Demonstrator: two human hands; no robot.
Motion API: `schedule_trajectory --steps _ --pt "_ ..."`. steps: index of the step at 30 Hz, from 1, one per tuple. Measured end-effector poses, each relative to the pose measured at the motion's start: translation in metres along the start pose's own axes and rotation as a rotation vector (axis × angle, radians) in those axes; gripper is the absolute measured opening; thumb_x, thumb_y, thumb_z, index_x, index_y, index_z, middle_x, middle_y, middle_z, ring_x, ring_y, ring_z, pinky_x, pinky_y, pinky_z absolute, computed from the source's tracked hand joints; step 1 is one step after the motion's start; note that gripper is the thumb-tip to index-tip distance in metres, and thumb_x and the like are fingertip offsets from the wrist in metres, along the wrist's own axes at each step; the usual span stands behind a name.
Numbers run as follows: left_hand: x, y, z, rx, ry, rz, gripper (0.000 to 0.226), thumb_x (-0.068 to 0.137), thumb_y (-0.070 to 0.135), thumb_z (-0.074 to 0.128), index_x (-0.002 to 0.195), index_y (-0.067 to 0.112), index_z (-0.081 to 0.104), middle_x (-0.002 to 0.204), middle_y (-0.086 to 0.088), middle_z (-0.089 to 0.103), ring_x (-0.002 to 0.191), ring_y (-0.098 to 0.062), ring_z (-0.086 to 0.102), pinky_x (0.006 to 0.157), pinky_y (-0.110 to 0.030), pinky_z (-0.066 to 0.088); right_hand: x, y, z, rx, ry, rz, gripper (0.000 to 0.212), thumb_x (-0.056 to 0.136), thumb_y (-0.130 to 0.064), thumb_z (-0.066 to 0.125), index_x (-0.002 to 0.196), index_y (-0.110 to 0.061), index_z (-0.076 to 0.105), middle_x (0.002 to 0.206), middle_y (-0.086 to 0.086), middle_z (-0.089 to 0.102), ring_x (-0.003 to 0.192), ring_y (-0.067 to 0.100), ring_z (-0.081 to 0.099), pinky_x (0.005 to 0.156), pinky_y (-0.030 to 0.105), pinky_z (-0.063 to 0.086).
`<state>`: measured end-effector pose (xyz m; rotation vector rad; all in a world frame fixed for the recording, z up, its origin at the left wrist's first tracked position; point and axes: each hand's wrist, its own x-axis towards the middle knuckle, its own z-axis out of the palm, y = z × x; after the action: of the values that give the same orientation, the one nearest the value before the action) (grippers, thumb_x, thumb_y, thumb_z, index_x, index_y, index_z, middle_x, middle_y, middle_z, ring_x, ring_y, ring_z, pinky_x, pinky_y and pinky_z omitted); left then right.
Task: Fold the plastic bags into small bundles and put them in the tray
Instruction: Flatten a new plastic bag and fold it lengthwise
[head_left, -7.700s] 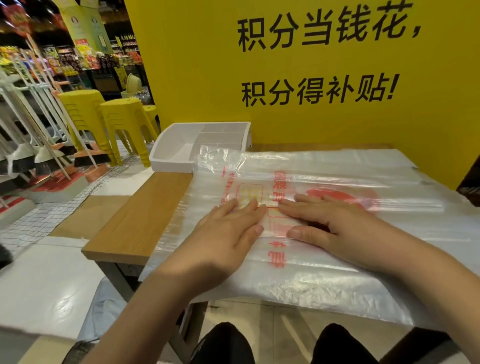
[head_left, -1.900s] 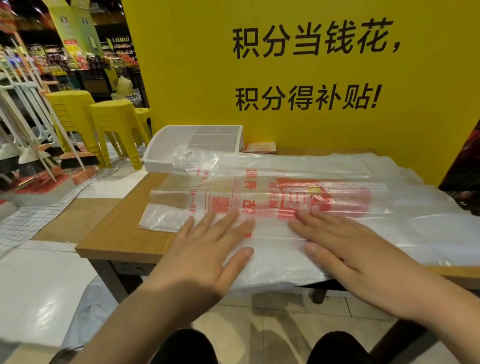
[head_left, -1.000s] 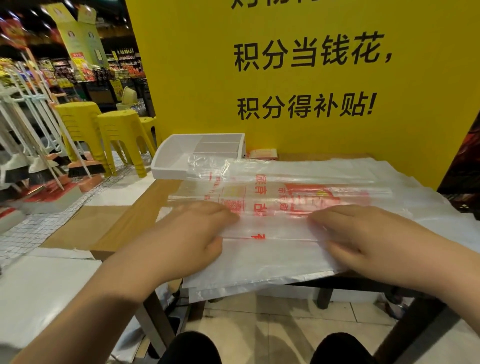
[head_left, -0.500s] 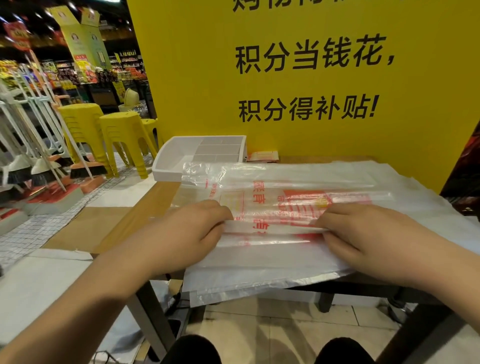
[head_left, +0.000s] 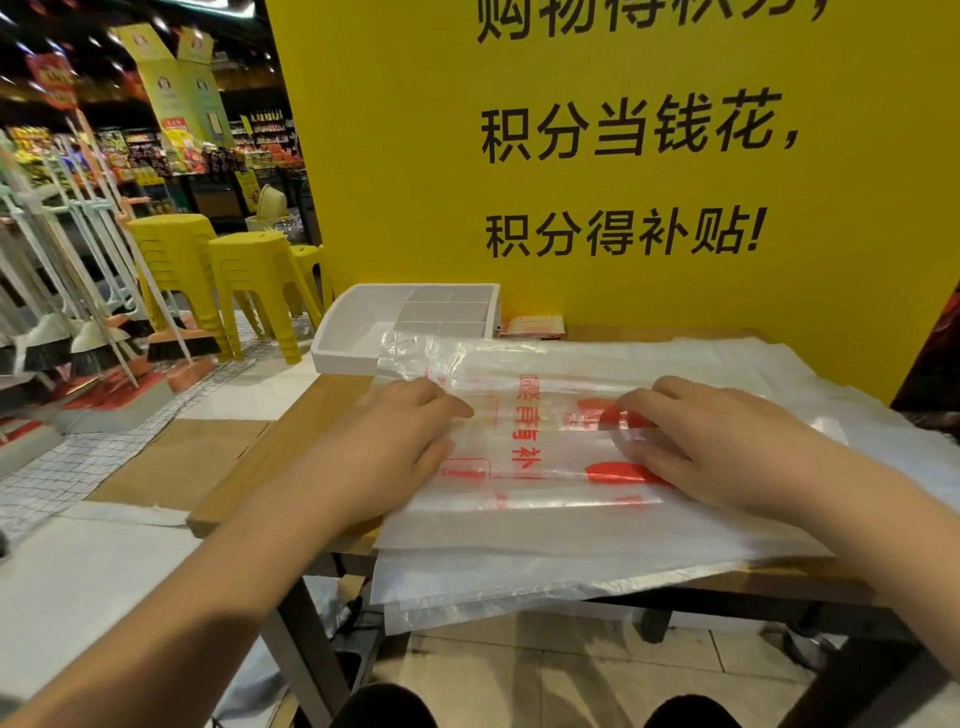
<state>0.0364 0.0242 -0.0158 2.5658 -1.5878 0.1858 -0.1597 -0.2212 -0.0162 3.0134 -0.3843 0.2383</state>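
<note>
Left grip (head_left: 400, 447): your fingers are curled over the far edge of the folded band and the thumb is tucked in below, so it pinches the plastic at the band's left end.
Right grip (head_left: 717, 441): it is curled the same way at the right end and clamps the fold. Film lies over part of your thumb, so you cannot see how deep the pinch goes.
Top bag (head_left: 524, 441): clear film with red print, folded into a long band between your two grips. It lies on the pile near the worktop's front edge and is not yet a bundle.
Stack of bags (head_left: 519, 597): loose flat sheets under the band. Their near edge hangs over the front of the worktop (head_left: 322, 415).
Tray (head_left: 337, 358): white and divided, at the far left corner, with the far end of the plastic lapping against it. No bundle shows inside.
Step in hand: you are probably rolling the band over for another lengthwise fold.
Risk, skew: if one grip turns ahead of the other, the band will twist and the bundle will come out lopsided.
Risk, spring-back: slick film traps air, so the fold may reopen if you let go before pressing the crease flat.
Risk, drag: the sheets cling together. Pulling towards yourself could slide the overhanging stack off onto the floor, or catch a second sheet in the fold.
</note>
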Motion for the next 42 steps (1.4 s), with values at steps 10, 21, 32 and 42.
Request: schedule_trajectory --steps 10,21,32,42 --pt "-0.025 0.063 0.021 -0.069 -0.167 0.004 0.053 0.107 0.042 0.021 0.158 0.035 0.009 0.167 0.009 -0.002 0.152 -0.008 -0.006 0.125 -0.037 -0.004 -0.015 -0.063 0.030 0.265 -0.009 -0.104 0.049 0.105 -0.048 0.026 0.153 -0.037 0.033 0.161 -0.010 0.028 0.146 0.013 0.030 0.119 0.034 0.029" --pt "-0.037 0.034 0.033 -0.107 -0.201 -0.170 0.074 0.075 0.091 0.003 0.143 0.067 -0.014 0.160 0.018 -0.027 0.147 -0.014 -0.031 0.121 -0.043 -0.017 -0.020 -0.060 0.029 0.272 -0.214 -0.054 0.052 0.099 -0.062 0.010 0.150 -0.059 -0.001 0.161 -0.021 -0.019 0.148 0.000 -0.022 0.121 0.027 -0.013" --pt "-0.031 0.055 0.028 -0.040 -0.134 -0.128 0.066 0.093 0.072 0.001 0.154 0.046 -0.003 0.160 0.016 -0.029 0.142 -0.007 -0.039 0.119 -0.043 -0.021 -0.019 -0.062 0.026 0.266 -0.225 -0.065 0.053 0.100 -0.061 0.008 0.151 -0.056 -0.005 0.160 -0.021 -0.023 0.147 0.001 -0.024 0.120 0.026 -0.014" --pt "-0.038 0.039 0.030 -0.167 -0.196 -0.191 0.057 0.085 0.074 0.001 0.142 0.070 -0.006 0.157 0.028 -0.027 0.143 -0.003 -0.034 0.120 -0.036 -0.019 -0.058 0.048 0.055 0.301 -0.068 0.093 0.055 0.098 -0.071 0.005 0.148 -0.052 0.016 0.164 -0.022 0.010 0.147 -0.011 -0.004 0.121 0.017 -0.001"
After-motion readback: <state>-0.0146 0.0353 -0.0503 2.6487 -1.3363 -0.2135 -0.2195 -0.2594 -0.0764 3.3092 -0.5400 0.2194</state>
